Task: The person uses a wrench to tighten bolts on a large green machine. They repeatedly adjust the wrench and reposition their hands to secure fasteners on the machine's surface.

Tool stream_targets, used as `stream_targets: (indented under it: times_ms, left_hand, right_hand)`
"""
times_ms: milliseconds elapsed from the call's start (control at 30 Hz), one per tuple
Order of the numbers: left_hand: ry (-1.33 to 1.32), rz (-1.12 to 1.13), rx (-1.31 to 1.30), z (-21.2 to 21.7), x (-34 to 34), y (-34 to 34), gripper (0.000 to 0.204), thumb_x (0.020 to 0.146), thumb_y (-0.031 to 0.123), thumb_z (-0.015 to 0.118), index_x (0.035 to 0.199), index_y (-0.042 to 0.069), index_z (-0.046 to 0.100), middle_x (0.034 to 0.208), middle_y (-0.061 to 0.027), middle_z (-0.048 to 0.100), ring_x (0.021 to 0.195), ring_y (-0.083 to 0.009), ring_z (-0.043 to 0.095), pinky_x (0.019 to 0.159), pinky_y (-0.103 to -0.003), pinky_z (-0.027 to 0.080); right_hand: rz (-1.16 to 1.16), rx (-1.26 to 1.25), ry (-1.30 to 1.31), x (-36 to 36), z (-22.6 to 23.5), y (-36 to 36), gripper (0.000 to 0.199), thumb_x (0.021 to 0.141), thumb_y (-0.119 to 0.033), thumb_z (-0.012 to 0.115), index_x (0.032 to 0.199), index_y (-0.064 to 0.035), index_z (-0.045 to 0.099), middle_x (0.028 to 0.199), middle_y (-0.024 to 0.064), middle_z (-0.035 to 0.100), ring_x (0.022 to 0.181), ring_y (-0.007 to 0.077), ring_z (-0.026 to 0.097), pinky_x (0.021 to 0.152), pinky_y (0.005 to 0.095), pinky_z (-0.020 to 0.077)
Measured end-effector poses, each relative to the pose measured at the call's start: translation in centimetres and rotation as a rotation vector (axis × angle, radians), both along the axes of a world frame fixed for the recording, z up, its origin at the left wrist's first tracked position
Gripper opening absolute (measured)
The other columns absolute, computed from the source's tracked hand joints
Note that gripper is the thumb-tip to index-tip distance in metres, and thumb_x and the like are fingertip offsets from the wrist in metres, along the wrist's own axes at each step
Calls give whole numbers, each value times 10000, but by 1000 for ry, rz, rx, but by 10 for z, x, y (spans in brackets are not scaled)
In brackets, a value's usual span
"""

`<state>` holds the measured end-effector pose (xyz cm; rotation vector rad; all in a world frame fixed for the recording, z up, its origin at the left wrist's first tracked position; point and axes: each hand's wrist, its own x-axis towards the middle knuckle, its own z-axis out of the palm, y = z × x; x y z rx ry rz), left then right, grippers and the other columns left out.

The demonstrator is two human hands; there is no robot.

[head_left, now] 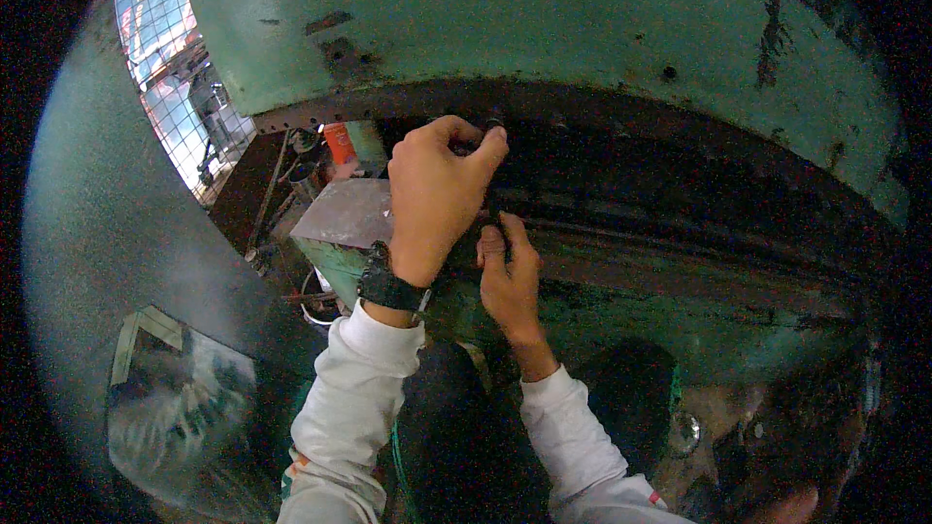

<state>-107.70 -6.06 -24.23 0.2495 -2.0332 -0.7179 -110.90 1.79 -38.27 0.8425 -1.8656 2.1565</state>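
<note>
My left hand (pixel 439 192), with a dark watch (pixel 390 283) on its wrist, is raised to the dark lower edge (pixel 602 105) of a big green metal machine panel. Its thumb and forefinger are pinched beside a small dark round piece (pixel 494 123) at that edge. Too little of it shows to tell whether it is a bolt. Below, my right hand (pixel 512 281) is closed at the edge of the machine's lower bed (pixel 621 254), thumb against bent fingers. Whatever those fingers hold, if anything, is hidden. A dark gap separates the panel from the bed.
A grey-topped green block (pixel 345 213) stands left of my hands, with an orange object (pixel 340 144) behind it. A large green machine side (pixel 126 213) curves along the left, beside a wire-mesh window (pixel 160 15). Part of another person (pixel 811 417) shows at the lower right.
</note>
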Motion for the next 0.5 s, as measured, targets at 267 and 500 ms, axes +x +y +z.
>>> stream_targets:
  times_ms: [267,500]
  left_hand:
    - [65,-99,38,-14,-11,4,354,820,350,745,799,-2,719,682,-205,658,656,-356,675,612,-397,515]
    - [72,-57,-85,-20,-11,11,376,881,352,704,845,-22,693,757,-224,668,688,-381,654,636,-430,493]
  right_hand:
    - [264,-204,-172,-26,-10,9,417,1045,-408,451,895,-33,557,712,4,499,635,83,441,558,260,369]
    - [151,129,70,-43,-16,18,516,1052,-491,353,822,-71,545,665,-14,471,587,84,438,529,253,361]
